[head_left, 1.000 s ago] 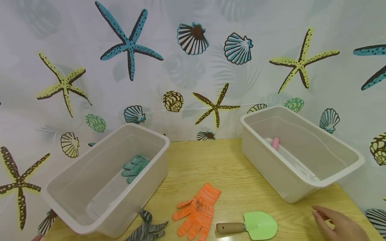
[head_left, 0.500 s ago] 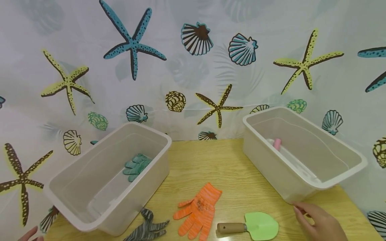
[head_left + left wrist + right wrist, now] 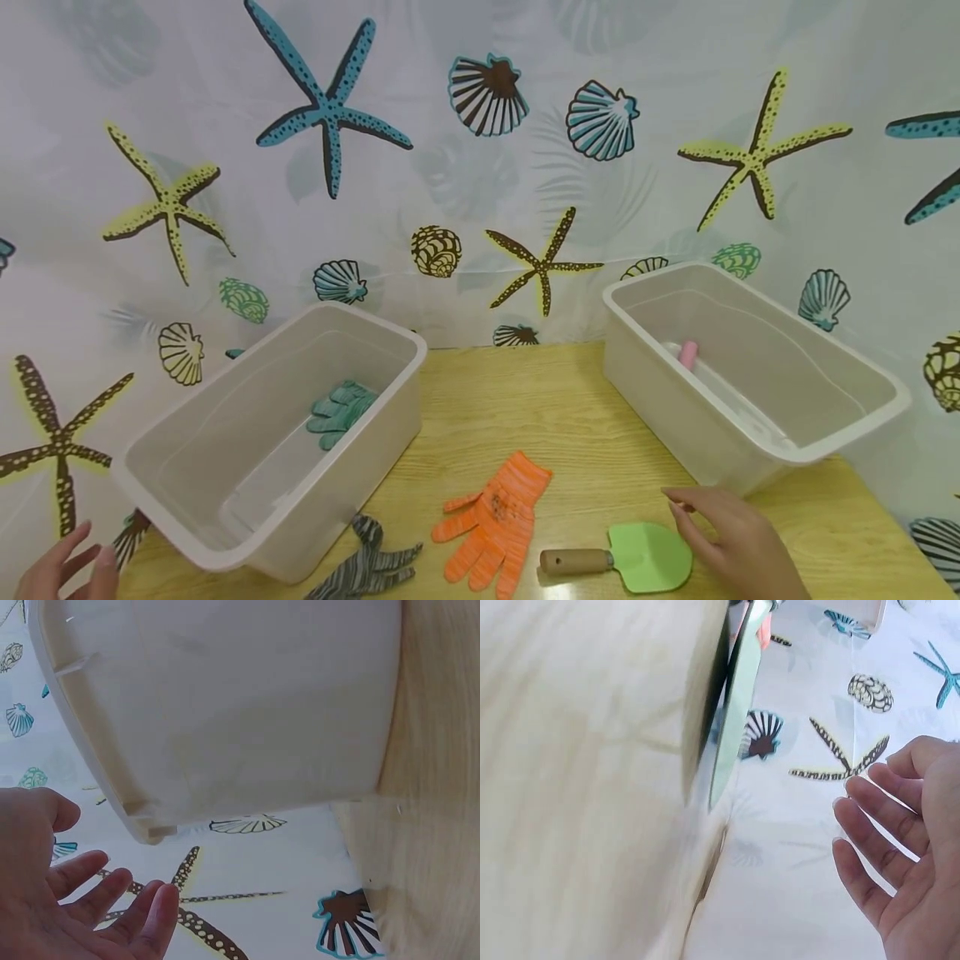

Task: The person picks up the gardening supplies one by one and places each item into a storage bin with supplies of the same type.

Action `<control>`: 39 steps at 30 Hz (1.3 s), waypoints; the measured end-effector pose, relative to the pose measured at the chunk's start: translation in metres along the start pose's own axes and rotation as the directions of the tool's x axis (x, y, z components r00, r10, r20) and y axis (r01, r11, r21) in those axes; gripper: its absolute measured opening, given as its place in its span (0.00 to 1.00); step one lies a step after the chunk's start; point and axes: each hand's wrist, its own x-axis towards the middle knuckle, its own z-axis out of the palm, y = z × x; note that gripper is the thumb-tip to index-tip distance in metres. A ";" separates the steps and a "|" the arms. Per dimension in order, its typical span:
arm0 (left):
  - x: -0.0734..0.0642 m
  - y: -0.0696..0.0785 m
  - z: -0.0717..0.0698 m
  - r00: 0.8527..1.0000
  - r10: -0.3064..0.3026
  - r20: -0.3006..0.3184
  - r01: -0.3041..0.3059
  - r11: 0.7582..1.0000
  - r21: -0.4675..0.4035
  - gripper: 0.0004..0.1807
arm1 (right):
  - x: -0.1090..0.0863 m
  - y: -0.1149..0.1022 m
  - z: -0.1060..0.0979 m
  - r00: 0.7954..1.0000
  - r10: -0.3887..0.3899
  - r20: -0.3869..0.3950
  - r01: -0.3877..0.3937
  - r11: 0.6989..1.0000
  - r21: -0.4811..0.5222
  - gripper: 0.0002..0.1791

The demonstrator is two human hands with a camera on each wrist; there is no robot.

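Note:
My right hand (image 3: 738, 537) hovers over the table just right of the green blade of a hand trowel (image 3: 649, 557), its fingers loosely bent around nothing. The trowel lies flat with its wooden handle pointing left. In the right wrist view the trowel blade (image 3: 737, 712) shows edge-on, apart from the fingers. My left hand (image 3: 71, 571) is at the lower left, near the front corner of the left bin (image 3: 352, 492), with relaxed fingers and nothing held. An orange glove (image 3: 495, 525) lies left of the trowel, and a grey striped glove (image 3: 365, 562) lies partly cut off beside the left bin.
Inside the left bin rests a green glove (image 3: 341, 412). The right bin (image 3: 660, 400) holds a pink cylindrical item (image 3: 687, 354), partly hidden by the near wall. Behind the wooden table (image 3: 517, 392) hangs a curtain (image 3: 480, 192) printed with starfish and shells.
My right hand has moved left from near the right table edge to beside the trowel blade. My left hand has come further into view at the lower left. The objects stay put.

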 end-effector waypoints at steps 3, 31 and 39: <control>-0.014 0.039 -0.014 0.999 0.018 0.034 -0.016 0.999 -0.033 0.28 | 0.009 -0.005 0.006 0.997 -0.070 -0.022 0.071 0.997 0.031 0.16; -0.014 0.114 -0.029 0.970 0.056 0.235 -0.013 0.983 -0.182 0.27 | 0.088 -0.041 0.018 0.955 -0.282 0.092 0.278 0.959 0.061 0.10; -0.001 0.121 -0.026 0.962 0.112 0.251 -0.060 0.977 -0.207 0.28 | 0.119 -0.049 0.027 0.945 -0.296 0.141 0.284 0.954 0.102 0.08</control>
